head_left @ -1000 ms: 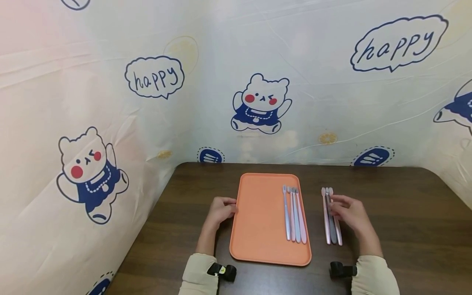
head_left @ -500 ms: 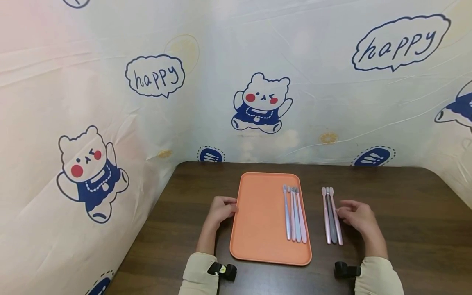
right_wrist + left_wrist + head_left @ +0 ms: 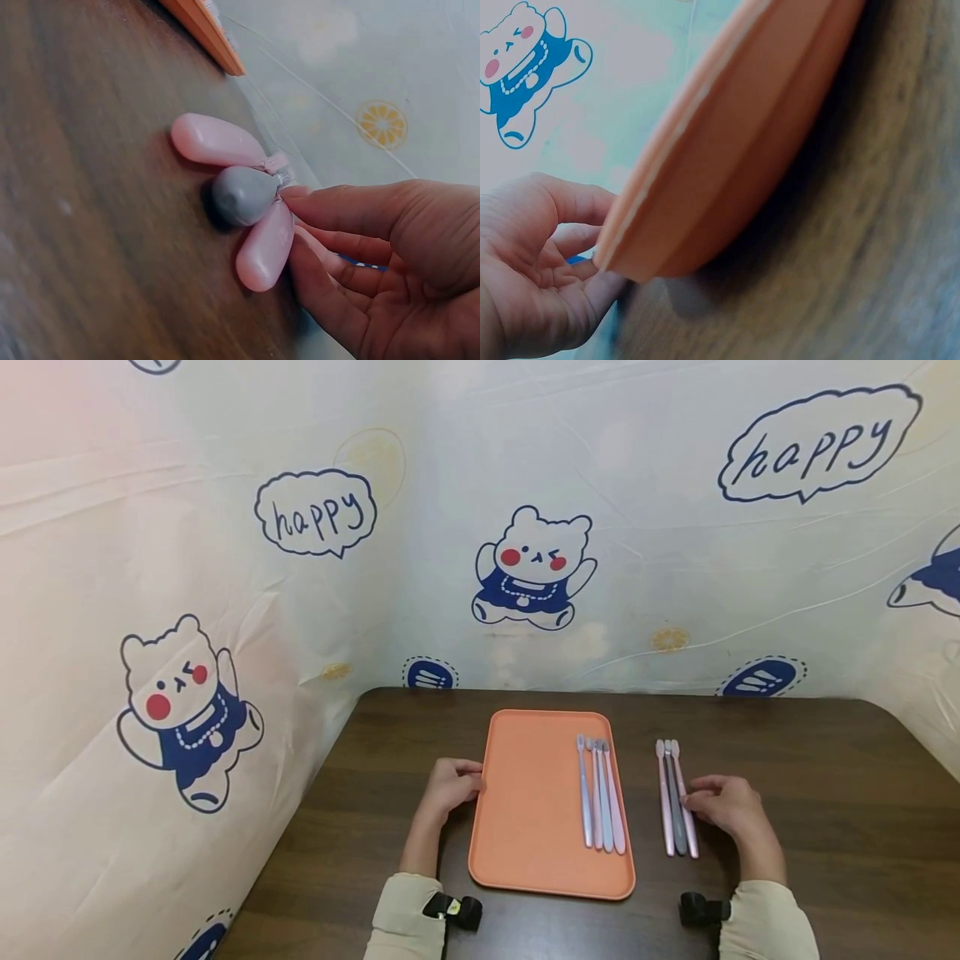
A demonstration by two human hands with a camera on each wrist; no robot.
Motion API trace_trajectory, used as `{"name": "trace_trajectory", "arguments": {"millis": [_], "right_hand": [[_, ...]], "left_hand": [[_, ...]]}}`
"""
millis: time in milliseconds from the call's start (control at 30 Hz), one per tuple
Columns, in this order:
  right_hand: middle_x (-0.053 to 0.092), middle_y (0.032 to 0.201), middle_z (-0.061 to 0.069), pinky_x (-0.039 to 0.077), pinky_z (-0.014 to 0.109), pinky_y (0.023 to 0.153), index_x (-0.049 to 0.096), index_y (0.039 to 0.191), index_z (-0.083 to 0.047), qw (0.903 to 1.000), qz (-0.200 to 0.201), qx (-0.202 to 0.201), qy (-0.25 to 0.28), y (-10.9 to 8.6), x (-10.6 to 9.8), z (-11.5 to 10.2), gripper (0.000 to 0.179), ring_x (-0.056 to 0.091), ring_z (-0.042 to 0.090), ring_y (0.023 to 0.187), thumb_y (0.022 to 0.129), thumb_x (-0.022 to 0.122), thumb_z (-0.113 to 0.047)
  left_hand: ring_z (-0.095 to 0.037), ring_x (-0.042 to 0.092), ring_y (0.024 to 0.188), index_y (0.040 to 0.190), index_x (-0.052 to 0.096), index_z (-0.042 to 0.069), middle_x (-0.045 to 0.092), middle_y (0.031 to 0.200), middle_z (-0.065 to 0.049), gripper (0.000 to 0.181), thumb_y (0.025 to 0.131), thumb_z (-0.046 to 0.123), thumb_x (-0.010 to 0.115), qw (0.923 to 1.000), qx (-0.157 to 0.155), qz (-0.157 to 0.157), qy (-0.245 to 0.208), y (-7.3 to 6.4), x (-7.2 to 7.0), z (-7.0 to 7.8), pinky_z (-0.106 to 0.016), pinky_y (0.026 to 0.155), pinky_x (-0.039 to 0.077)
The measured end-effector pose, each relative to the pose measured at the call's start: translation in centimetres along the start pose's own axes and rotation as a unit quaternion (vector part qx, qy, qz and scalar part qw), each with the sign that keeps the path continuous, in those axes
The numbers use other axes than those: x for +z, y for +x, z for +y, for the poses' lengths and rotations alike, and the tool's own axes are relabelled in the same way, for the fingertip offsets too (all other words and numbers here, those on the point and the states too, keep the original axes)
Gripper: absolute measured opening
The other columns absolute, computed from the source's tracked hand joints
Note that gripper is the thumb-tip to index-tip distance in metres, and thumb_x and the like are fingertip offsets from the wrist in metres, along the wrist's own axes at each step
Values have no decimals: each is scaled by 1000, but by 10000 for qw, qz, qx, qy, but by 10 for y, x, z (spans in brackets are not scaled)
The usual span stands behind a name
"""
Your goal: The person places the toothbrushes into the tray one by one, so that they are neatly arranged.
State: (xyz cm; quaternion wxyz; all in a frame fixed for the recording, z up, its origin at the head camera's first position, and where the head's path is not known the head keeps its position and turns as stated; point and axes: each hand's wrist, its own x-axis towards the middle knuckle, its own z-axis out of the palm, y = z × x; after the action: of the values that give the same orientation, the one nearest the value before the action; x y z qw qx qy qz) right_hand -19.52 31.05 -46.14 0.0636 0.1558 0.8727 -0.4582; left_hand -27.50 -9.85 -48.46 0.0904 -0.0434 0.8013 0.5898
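"Brown table (image 3: 390, 735), bear-print backdrop (image 3: 420, 568) behind; state of the lot?"

"Partly complete, by my judgement. Orange tray (image 3: 532, 843): blue and pink toothbrushes (image 3: 604, 806), at least four, lying along its right side. Off the tray: one grey toothbrush (image 3: 244, 196) between two pink; these three seem outstanding."

"Left hand (image 3: 450, 787)?"

"Pinching the tray's left rim."

"Right hand (image 3: 727, 806)?"

"Thumb and fingertips set narrow at the outer pink toothbrush (image 3: 264, 251); firm pinch or mere touch, cannot tell. Item appears unlifted."
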Motion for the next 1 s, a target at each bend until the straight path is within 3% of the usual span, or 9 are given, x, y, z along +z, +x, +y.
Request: {"name": "trace_trajectory", "arguments": {"millis": [767, 1000], "right_hand": [[73, 103, 27, 49, 25, 62, 66, 119, 13, 9949, 730, -231, -656, 5, 13, -4, 40, 67, 21, 80, 95, 65, -19], [74, 107, 26, 53, 35, 70, 70, 116, 9, 9927, 748, -273, -909, 6, 12, -5, 39, 67, 34, 93, 93, 66, -22]], "left_hand": [[-15, 69, 82, 110, 72, -9, 73, 109, -24, 30, 82, -2, 67, 10000, 28, -63, 51, -1, -1, 3, -31, 72, 61], [-16, 70, 81, 110, 73, -8, 74, 107, -22, 29, 82, -2, 67, 10000, -32, -27, 47, -1, 0, 2, -31, 71, 61]]}}
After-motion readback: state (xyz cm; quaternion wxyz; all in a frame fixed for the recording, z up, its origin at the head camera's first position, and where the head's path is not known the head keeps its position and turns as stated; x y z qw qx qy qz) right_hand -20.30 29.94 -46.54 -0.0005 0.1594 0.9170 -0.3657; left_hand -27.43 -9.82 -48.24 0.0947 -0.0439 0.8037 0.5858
